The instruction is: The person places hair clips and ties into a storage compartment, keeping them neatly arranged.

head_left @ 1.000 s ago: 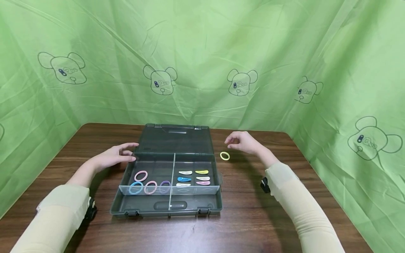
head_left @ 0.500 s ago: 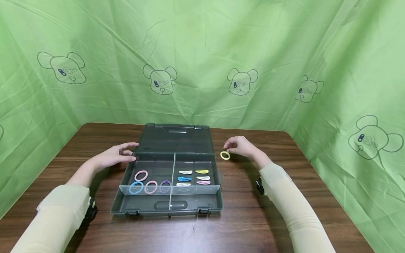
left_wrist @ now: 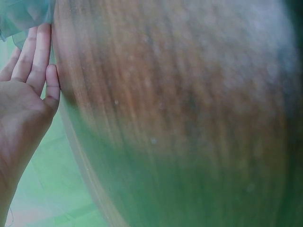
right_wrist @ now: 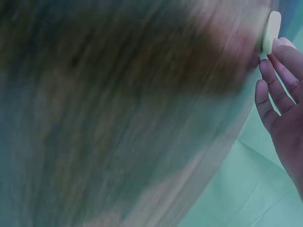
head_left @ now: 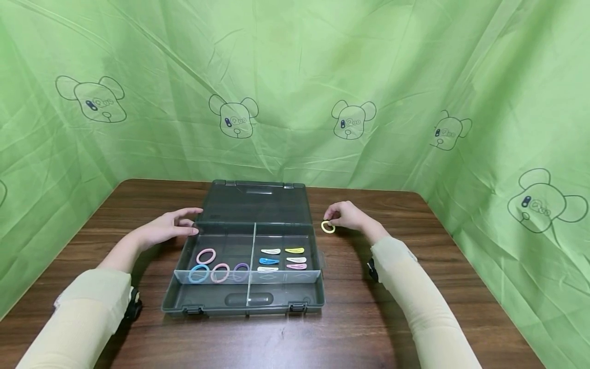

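Observation:
A yellow hair ring [head_left: 328,226] lies on the brown table just right of an open grey organiser box [head_left: 207,302]. My right hand [head_left: 343,215] has come down on the ring, and its curled fingertips pinch the ring's upper edge. The right wrist view shows the ring [right_wrist: 272,26] edge-on against a fingertip [right_wrist: 279,47]. My left hand [head_left: 177,225] rests with straight fingers against the box's back left corner; the left wrist view shows the same fingers [left_wrist: 40,56] lying flat. The box's left compartment holds several hair rings [head_left: 205,256], and its right one holds several hair clips [head_left: 282,259].
The box's lid [head_left: 255,202] lies flat behind the tray. A green printed cloth [head_left: 295,92] walls in the table at the back and on both sides. Bare wood [head_left: 415,215] shows to the right of the ring and in front of the box.
My right hand has come down and leftward from above the table until its fingertips closed on the yellow ring. The ring has hardly shifted. The left hand has stayed still.

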`<state>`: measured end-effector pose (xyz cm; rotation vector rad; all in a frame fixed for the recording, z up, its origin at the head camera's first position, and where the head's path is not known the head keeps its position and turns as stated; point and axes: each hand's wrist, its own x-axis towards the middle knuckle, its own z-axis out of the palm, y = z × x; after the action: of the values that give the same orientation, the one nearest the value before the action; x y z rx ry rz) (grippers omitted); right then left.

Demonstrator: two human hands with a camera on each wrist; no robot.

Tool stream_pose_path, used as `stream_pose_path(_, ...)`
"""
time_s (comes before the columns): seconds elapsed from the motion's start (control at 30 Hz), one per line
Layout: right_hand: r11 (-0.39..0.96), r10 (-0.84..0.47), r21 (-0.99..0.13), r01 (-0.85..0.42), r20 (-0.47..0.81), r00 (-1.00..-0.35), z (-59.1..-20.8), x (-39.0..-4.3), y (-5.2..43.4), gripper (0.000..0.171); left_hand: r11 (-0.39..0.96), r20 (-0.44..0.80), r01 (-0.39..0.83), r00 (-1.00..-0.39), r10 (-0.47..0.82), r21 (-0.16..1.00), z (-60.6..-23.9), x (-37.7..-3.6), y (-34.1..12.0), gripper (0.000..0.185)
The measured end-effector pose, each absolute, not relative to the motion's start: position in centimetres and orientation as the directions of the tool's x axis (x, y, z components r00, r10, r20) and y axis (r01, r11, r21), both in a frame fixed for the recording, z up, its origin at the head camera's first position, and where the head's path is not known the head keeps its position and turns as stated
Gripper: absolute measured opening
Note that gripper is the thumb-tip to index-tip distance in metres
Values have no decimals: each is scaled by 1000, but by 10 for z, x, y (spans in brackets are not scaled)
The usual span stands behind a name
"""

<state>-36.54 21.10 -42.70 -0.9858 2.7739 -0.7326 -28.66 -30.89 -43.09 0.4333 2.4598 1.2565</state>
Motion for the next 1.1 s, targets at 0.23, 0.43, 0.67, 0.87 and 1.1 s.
stream_pose_path(0.23, 685, -619, -457, -567, 45, -784, -430, -366, 206, 9, 574, -167, 111, -897, 410, 812, -432, -288, -308, 68)
stream_pose_path(0.43, 688, -631, -438, -578, 31, -775, -429, -368, 205, 9, 568, -167, 108, -897, 410, 816, -431, -288, -309, 68)
stream_pose_path(0.67, 680, -646, -435, -590, 25, -763, -427, -367, 203, 6, 566, -166, 107, -897, 410, 818, -431, -288, -309, 68)
stream_pose_path(0.87, 670, -657, -434, -602, 31, -754, -427, -365, 201, 7, 575, -164, 109, -901, 403, 811, -431, -287, -309, 67)
stream_pose_path(1.1, 688, -648, -426, -587, 4, -762, -424, -365, 199, 6, 565, -162, 108, -899, 406, 818, -432, -287, -309, 67)
